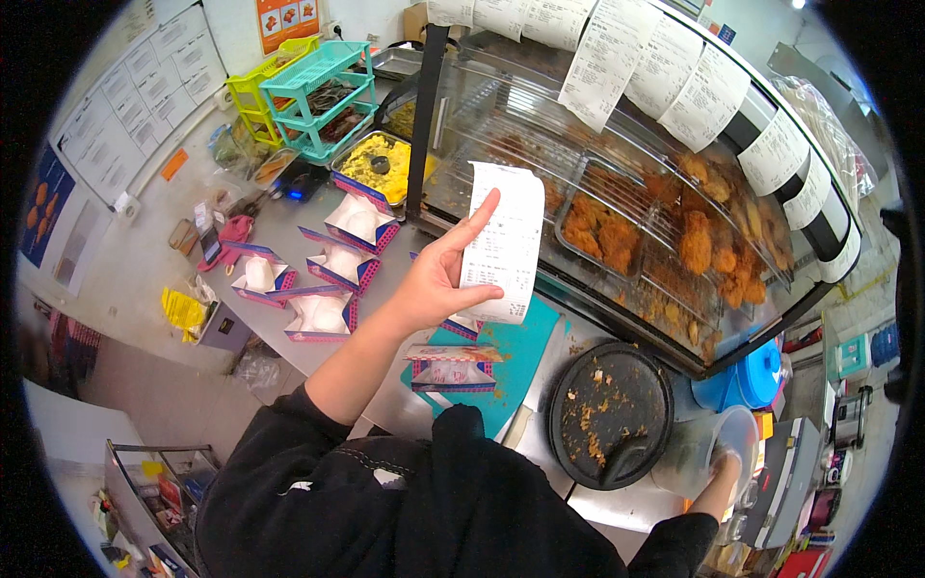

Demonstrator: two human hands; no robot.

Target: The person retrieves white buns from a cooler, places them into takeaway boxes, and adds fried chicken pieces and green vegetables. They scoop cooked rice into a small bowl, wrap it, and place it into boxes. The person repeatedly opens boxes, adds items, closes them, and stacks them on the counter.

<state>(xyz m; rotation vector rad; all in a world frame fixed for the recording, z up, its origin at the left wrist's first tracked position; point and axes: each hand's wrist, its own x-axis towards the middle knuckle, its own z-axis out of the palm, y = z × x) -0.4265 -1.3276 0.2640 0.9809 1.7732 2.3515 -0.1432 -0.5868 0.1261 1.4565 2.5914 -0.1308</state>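
My left hand (443,270) holds up a white printed receipt (511,246), pinched between thumb and fingers, in front of the glass food cabinet. Below it a pink-and-blue paper food box (453,374) stands on a teal cutting board (520,361). At the lower right my right hand (723,474) reaches into a translucent plastic tub (684,453); its fingers are hard to make out through the tub. Beside the tub lies a round black pan (617,385) with brown crumbs in it.
Fried chicken (599,229) lies on trays in the glass cabinet (453,106), whose top edge carries hanging receipts (708,96). Several filled paper boxes (323,313) stand on the left counter, near a tray of yellow food (378,159) and teal stacked baskets (318,101). A blue lidded container (752,371) stands right.
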